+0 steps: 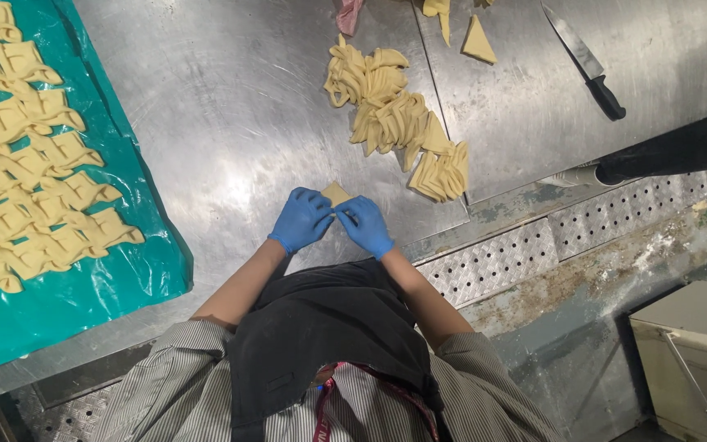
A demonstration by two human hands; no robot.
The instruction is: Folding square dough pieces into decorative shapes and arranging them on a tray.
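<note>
Stainless steel surface (231,106), scuffed and shiny, seen from overhead; perforated metal flooring runs along its near edge.

Both hands wear blue gloves. Left hand (302,219) and right hand (363,225) meet close to the near edge of the surface, fingertips pinched on one small dough square (336,193). Grip: both closed on that piece, thumbs and fingers working its lower corners. It lies flat or nearly so on the steel; can't tell if it is lifted.

Done so far, judging by the layout: teal plastic sheet (83,295) at the left edge carries many rows of shaped dough pieces (26,155), packed close, covering most of the sheet's upper part. Lower strip of the sheet is bare.

Left to do: heap of cut dough strips (382,106) sits toward the far side, well apart from the hands, with a stack of flat dough squares (439,172) at its near end. A few triangular dough offcuts (478,41) lie at the far edge. Black-handled knife (587,61) rests on the far right part of the surface, untouched.

Estimate: well past the start, sizeable stock unshaped.
</note>
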